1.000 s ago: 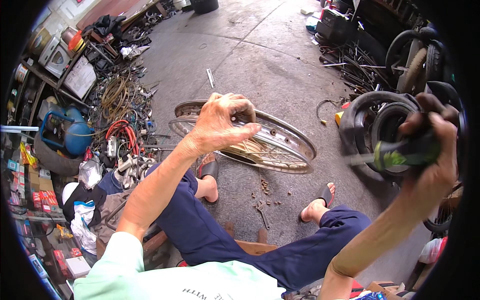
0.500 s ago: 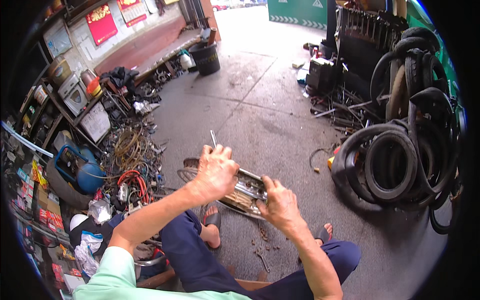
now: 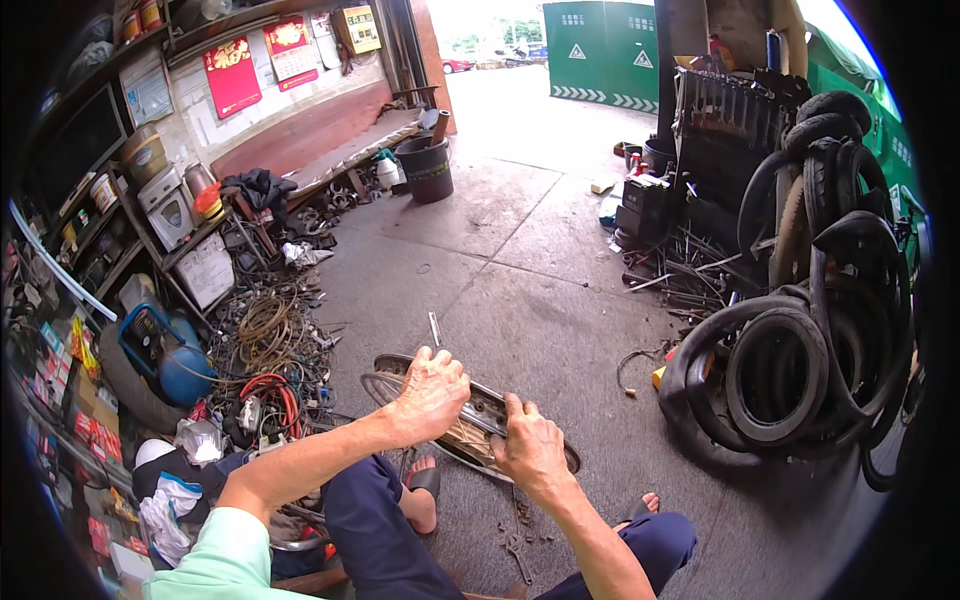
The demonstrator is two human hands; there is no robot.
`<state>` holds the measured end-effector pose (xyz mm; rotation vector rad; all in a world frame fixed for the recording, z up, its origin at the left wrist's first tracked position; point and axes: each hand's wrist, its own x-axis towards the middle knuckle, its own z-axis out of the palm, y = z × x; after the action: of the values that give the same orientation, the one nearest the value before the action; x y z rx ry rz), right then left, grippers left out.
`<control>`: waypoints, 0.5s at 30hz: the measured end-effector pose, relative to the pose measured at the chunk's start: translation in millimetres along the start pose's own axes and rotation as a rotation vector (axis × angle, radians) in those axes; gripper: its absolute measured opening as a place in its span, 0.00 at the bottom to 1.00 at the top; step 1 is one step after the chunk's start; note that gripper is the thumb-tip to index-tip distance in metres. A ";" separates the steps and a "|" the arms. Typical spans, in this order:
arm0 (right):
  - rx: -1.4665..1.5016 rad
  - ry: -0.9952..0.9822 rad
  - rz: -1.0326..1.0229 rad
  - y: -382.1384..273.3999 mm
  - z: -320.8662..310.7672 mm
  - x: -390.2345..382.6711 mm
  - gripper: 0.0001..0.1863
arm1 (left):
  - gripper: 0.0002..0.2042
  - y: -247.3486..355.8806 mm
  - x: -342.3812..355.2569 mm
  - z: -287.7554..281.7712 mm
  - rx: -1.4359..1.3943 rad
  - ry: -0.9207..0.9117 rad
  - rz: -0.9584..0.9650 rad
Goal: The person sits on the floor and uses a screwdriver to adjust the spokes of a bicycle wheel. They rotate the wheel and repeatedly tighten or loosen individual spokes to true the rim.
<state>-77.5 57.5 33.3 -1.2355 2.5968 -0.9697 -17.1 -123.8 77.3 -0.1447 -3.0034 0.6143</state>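
A spoked metal wheel (image 3: pixel 465 436) stands tilted on the floor in front of my legs, seen nearly edge-on. My left hand (image 3: pixel 430 395) is closed at the top of its rim. A shiny metal bar (image 3: pixel 434 329) sticks up beyond that hand's knuckles; its grip end is hidden by my fingers. Along the same rim, farther right, my right hand (image 3: pixel 531 443) grips the edge with the thumb on the near side and fingers bent over. Part of the rim shows past that hand. Near my feet lie a wrench (image 3: pixel 519 562) and several small brown pieces (image 3: pixel 522 508).
Black tyres and inner tubes (image 3: pixel 780 370) are heaped on the right, below hanging wrenches (image 3: pixel 735 105). Tangled cables and hoses (image 3: pixel 270 330) and a blue tank (image 3: pixel 182 360) crowd the left. Farther off stand a black bucket (image 3: pixel 425 172) and a green barrier (image 3: pixel 603 60).
The view has tipped upward, so the surroundings sit lower. My right hand has come closer to my left, and more rim shows beyond it. Less of the metal bar sticks out.
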 end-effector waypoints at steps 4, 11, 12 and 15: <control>0.009 -0.006 0.003 -1.6 -3.2 -0.1 0.27 | 0.09 -1.6 -1.9 4.9 -0.041 0.032 -0.023; -0.001 -0.008 0.024 -0.4 -3.5 -0.7 0.27 | 0.09 -9.1 -3.4 -2.1 -0.415 -0.028 -0.214; -0.003 -0.014 0.024 -1.0 -3.5 -0.6 0.27 | 0.09 -10.7 -0.3 -3.7 -0.442 -0.075 -0.234; -0.003 -0.015 0.018 -1.0 -3.1 0.4 0.27 | 0.08 -7.7 -0.2 -1.7 -0.329 -0.045 -0.177</control>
<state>-78.2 58.2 36.4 -1.2138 2.5939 -0.9498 -17.4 -130.3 81.9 0.1190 -3.0895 0.1062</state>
